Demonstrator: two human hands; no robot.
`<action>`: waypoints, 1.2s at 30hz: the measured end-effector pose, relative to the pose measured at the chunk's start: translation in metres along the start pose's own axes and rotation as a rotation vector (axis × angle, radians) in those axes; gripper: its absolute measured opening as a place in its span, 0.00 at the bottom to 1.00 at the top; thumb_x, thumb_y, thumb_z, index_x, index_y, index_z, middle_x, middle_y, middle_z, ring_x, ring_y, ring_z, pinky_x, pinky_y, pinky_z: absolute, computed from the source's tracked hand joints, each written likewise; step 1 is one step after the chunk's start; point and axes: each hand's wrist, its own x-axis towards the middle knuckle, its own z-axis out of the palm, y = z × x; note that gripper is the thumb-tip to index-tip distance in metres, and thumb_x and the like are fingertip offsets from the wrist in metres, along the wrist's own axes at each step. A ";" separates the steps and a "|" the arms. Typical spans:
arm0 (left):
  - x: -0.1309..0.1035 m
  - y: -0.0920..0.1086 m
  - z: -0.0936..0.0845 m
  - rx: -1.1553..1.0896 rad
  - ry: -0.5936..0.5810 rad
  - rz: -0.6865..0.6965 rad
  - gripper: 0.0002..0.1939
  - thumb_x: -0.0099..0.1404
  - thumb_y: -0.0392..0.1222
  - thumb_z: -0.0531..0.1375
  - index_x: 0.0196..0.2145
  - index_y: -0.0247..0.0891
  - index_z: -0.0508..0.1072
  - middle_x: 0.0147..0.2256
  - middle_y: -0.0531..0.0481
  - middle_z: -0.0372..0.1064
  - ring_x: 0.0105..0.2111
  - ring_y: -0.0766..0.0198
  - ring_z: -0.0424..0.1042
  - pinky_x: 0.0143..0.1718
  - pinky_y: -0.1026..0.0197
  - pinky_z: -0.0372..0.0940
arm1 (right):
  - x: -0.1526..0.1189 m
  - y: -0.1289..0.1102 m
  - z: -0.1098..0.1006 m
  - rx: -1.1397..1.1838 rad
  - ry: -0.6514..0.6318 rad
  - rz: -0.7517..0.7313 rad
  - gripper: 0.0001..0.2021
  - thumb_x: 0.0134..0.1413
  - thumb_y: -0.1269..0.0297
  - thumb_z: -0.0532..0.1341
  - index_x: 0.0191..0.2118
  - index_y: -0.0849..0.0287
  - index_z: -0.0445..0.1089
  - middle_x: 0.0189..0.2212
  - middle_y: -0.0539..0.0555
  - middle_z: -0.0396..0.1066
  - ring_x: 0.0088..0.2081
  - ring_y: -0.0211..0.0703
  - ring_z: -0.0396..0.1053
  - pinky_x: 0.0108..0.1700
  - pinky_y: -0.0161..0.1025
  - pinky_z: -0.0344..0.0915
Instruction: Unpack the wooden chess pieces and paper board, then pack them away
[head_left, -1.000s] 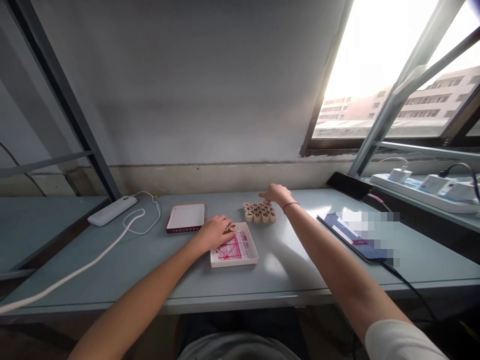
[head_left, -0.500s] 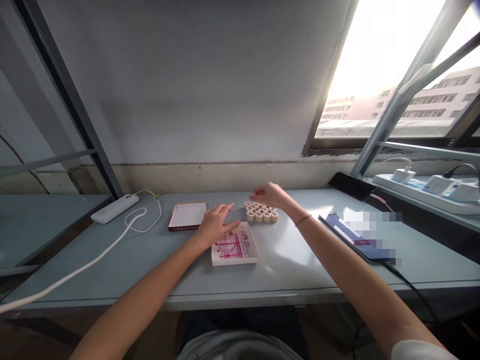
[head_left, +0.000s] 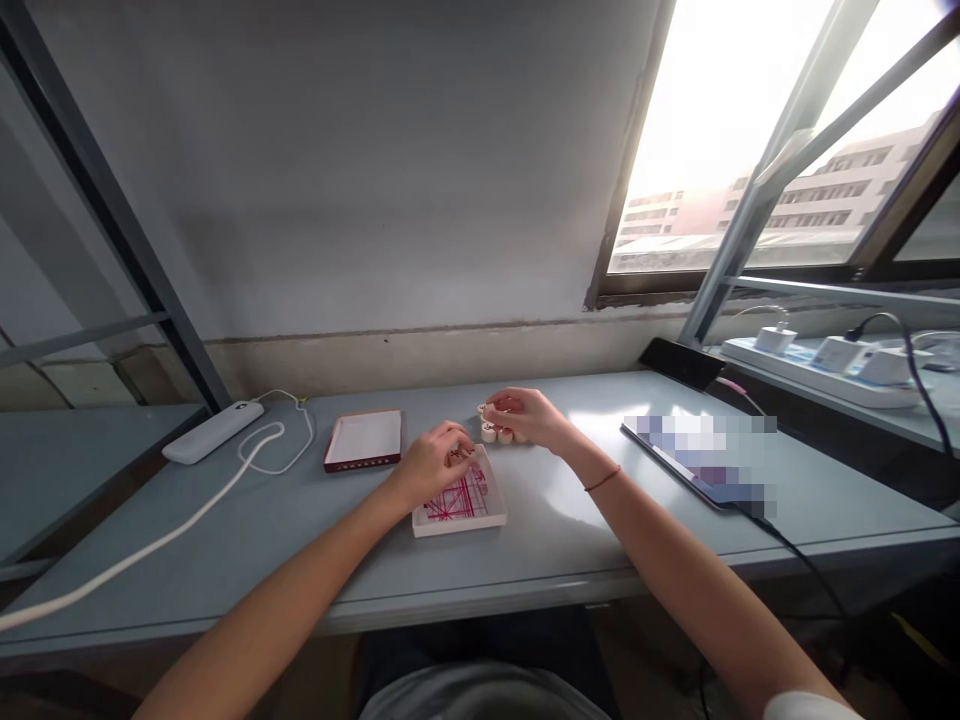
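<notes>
Our L hand (head_left: 435, 466) curls over a marked pc. (head_left: 454, 457) at the white box (head_left: 460, 527), R hand (head_left: 527, 415) w/ fingers bunched at the round discs (head_left: 489, 432); we can't tell either grip.

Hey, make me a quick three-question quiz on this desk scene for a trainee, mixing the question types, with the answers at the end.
1. Multiple choice: which hand is at the cluster of round pieces on the desk?
A) left
B) right
C) neither

2. True or false: in the picture, the red-sided box sits to the left of the white tray.

3. Fill in the blank: the printed lines inside the tray are ____.

Key:
1. B, the right hand.
2. True.
3. Pink.
</notes>
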 end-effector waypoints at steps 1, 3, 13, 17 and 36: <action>0.001 0.000 0.002 0.040 -0.029 0.022 0.05 0.62 0.42 0.56 0.35 0.40 0.70 0.40 0.49 0.69 0.36 0.62 0.70 0.44 0.57 0.62 | 0.000 0.000 -0.001 -0.003 0.004 0.004 0.19 0.41 0.54 0.66 0.37 0.62 0.70 0.26 0.53 0.71 0.25 0.36 0.67 0.24 0.32 0.61; 0.002 0.001 0.005 0.135 -0.080 0.051 0.05 0.63 0.42 0.56 0.34 0.40 0.70 0.40 0.50 0.70 0.39 0.61 0.69 0.48 0.54 0.58 | -0.003 -0.001 -0.001 -0.039 -0.017 0.018 0.18 0.42 0.56 0.66 0.39 0.61 0.69 0.26 0.52 0.71 0.26 0.37 0.68 0.26 0.33 0.62; -0.002 -0.007 -0.022 0.274 -0.099 -0.045 0.12 0.63 0.49 0.55 0.40 0.42 0.71 0.46 0.49 0.67 0.44 0.57 0.67 0.47 0.52 0.57 | -0.019 -0.007 0.017 -0.641 -0.257 -0.324 0.08 0.45 0.64 0.63 0.34 0.58 0.71 0.30 0.52 0.70 0.32 0.40 0.66 0.32 0.34 0.59; -0.009 -0.011 -0.031 0.355 -0.176 -0.156 0.16 0.60 0.49 0.56 0.45 0.43 0.70 0.47 0.46 0.65 0.47 0.52 0.64 0.47 0.50 0.56 | -0.020 -0.006 0.026 -0.816 -0.239 -0.383 0.05 0.46 0.67 0.62 0.32 0.60 0.69 0.31 0.53 0.67 0.32 0.40 0.64 0.32 0.33 0.56; -0.010 -0.015 -0.023 0.380 -0.259 -0.174 0.15 0.60 0.40 0.55 0.44 0.35 0.71 0.40 0.44 0.65 0.41 0.55 0.66 0.45 0.57 0.62 | 0.060 -0.007 0.025 -1.103 0.048 0.122 0.15 0.52 0.60 0.55 0.43 0.60 0.71 0.39 0.61 0.71 0.38 0.48 0.70 0.32 0.35 0.60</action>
